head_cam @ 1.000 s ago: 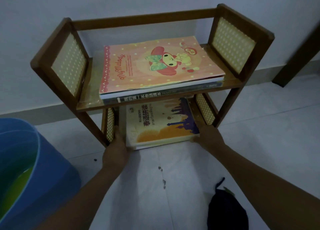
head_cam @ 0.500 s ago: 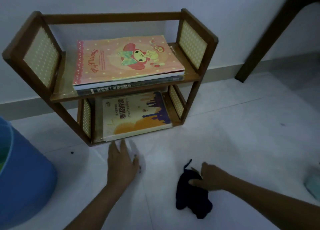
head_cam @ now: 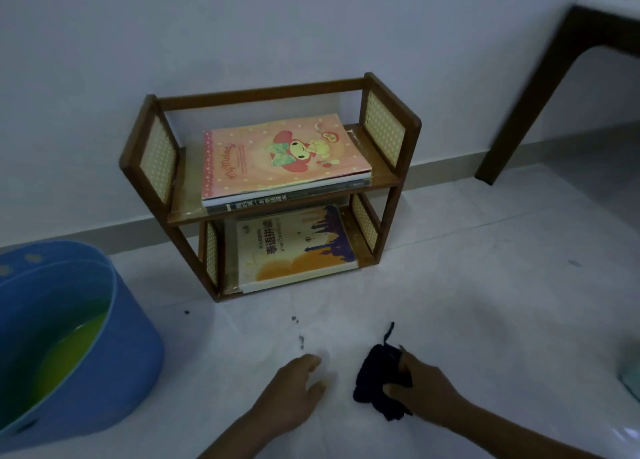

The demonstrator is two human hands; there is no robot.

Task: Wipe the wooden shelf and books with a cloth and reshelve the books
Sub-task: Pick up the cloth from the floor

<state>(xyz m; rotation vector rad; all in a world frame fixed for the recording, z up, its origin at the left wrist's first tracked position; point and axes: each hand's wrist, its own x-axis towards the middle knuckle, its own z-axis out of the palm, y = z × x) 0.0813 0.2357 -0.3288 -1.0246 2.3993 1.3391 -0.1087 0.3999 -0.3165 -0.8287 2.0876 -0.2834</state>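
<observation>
Gripping the dark cloth (head_cam: 379, 379) in the right hand (head_cam: 420, 386), fingers curled round it, low on the floor (head_cam: 485, 302) in front of the wooden shelf (head_cam: 391, 181). Resting the left hand (head_cam: 294, 386) empty, fingers loosely bent, just beside. Lying flat on both tiers: pink notebook (head_cam: 284, 153), yellow book (head_cam: 294, 247). Probably best bunching the cloth firmly before lifting, keeping clear of the blue basin (head_cam: 114, 365) at the left.
</observation>
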